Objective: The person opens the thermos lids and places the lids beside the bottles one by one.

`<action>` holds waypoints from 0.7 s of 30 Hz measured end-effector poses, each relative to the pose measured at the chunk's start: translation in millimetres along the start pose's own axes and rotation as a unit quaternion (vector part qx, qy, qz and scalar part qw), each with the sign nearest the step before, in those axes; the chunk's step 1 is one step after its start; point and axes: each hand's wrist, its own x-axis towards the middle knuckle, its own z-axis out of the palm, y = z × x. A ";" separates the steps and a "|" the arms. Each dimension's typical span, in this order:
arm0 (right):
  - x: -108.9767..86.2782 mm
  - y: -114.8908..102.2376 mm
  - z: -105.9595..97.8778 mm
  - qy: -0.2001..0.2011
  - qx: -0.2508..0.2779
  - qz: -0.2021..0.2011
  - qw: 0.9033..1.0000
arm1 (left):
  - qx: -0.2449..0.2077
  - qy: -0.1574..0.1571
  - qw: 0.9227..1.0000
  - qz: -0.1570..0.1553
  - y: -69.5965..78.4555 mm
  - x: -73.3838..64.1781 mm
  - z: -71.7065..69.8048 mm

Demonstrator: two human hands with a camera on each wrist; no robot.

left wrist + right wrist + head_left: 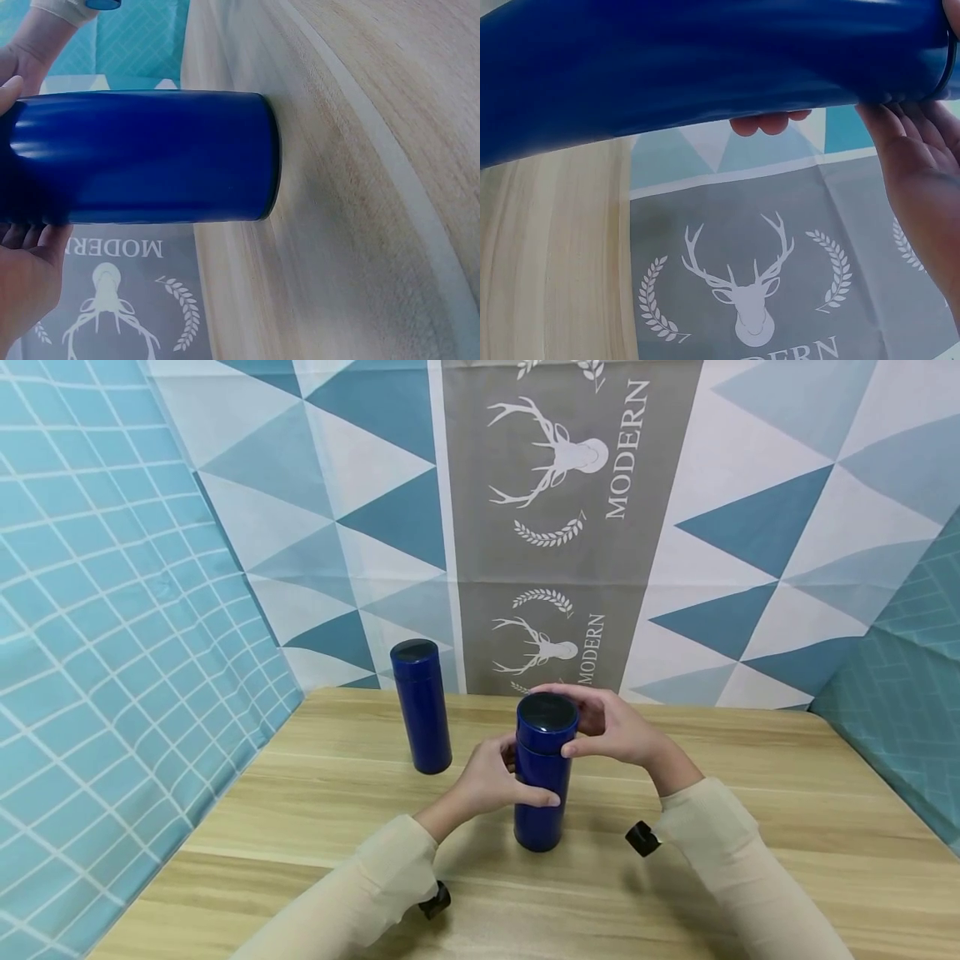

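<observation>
A dark blue vacuum flask (542, 828) with a glossy black lid top is held upright between both hands, its base right at the wooden tabletop. My left hand (491, 781) grips the middle of its body, thumb lying across the near side. Higher up, my right hand (611, 731) holds the blue cap from the right, with the thumb near the seam below it. In the right wrist view, left fingertips (769, 122) show beneath the flask body (705, 67). The left wrist view shows the flask's dark base rim (274, 157) close to the wood.
A second blue flask (425, 718) of the same kind stands upright farther back and left. The wooden table (300, 835) ends at a patterned cloth backdrop (555, 552); a tiled blue cloth (112, 610) borders the left side. Small black wrist devices (435, 900) sit under both sleeves.
</observation>
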 end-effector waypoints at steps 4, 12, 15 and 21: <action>0.5 0.6 -2.5 -0.010 0.017 0.003 1.000 | 0.002 -0.001 1.000 0.002 -0.4 0.1 0.6; 0.3 2.5 -4.9 -0.022 0.044 -0.001 0.999 | 0.002 0.005 1.000 0.010 -1.0 2.1 0.8; -0.8 0.6 -3.0 -0.019 0.041 0.002 0.999 | 0.000 0.006 1.000 0.009 -1.7 1.6 1.4; -4.1 -15.5 10.8 0.040 -0.047 0.044 0.997 | 0.004 0.010 1.000 0.008 -0.7 0.5 2.0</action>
